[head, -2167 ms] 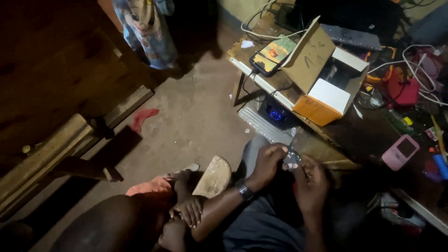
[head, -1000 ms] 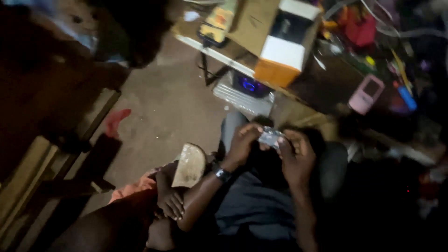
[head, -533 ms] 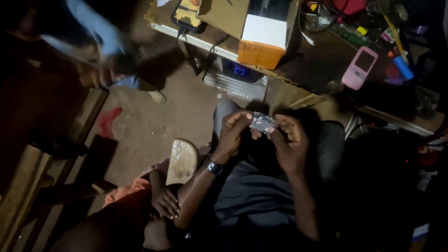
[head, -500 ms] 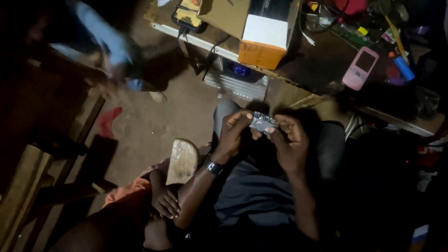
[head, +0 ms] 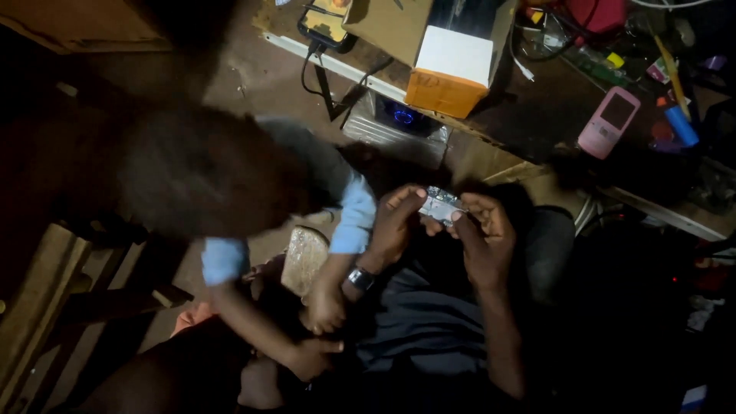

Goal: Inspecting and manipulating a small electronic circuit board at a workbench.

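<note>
Close in, low in the view, another person in a pale blue short-sleeved top (head: pixel 349 222) leans in from the left, their hands (head: pixel 322 307) resting against the seated worker's forearm, just below the dark wristwatch (head: pixel 360 278). That crowding is the thing to mind: in my judgement the left arm needs to be kept steady so the small work is not jogged.

Above the lap, the left hand (head: pixel 395 226) and right hand (head: pixel 483 234) meet around a small silvery rectangular circuit board (head: pixel 441 205). Each pinches one end of it, the left by thumb and fingers, the right with its fingertips (head: pixel 458 217) curled over the near edge. The board sits between the two hands, held clear of the dark trousers. A light grip by the edges looks the safest way to handle it, I think.

Farther off, the cluttered dark workbench (head: pixel 552 115) carries a white and orange cardboard box (head: pixel 452 69), a pink keypad phone (head: pixel 609 123) and a yellow-screened device on a charging cable (head: pixel 326 23).
</note>
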